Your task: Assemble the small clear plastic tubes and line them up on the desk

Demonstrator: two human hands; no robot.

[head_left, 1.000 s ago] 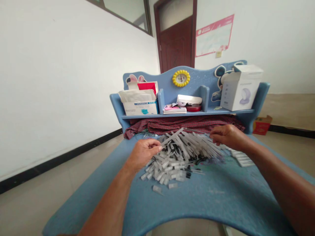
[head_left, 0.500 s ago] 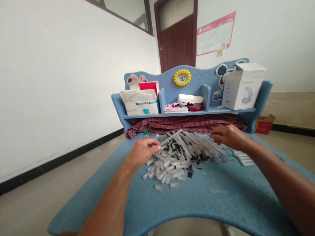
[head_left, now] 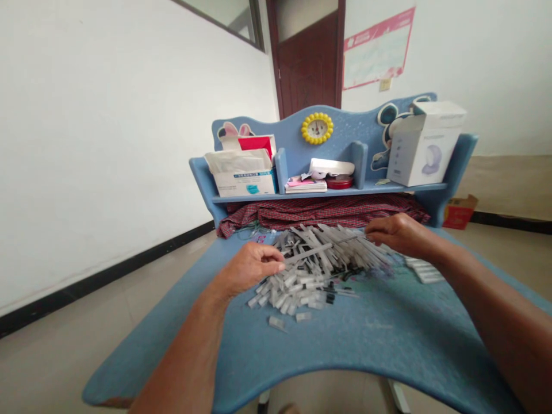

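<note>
A heap of clear plastic tubes with black tips (head_left: 321, 267) lies in the middle of a blue desk (head_left: 366, 339). My left hand (head_left: 250, 267) is closed in a pinch on the near end of one long clear tube (head_left: 308, 253), held level just above the heap. My right hand (head_left: 394, 233) is closed at the heap's right side, its fingertips pinching a thin piece that lines up with the tube's far end. A few short clear caps (head_left: 276, 322) lie loose on the near side of the heap.
A neat row of clear tubes (head_left: 425, 270) lies right of the heap. A red checked cloth (head_left: 319, 213) lies under the desk's shelf, which holds a white-blue box (head_left: 241, 175), booklets (head_left: 305, 185), a red tin (head_left: 339, 182) and a white carton (head_left: 420, 149). A small cardboard box (head_left: 459, 211) sits on the floor.
The long tube in my left hand has come down from a tilt to lie level, its far end meeting my right fingertips. The camera view has shifted slightly.
</note>
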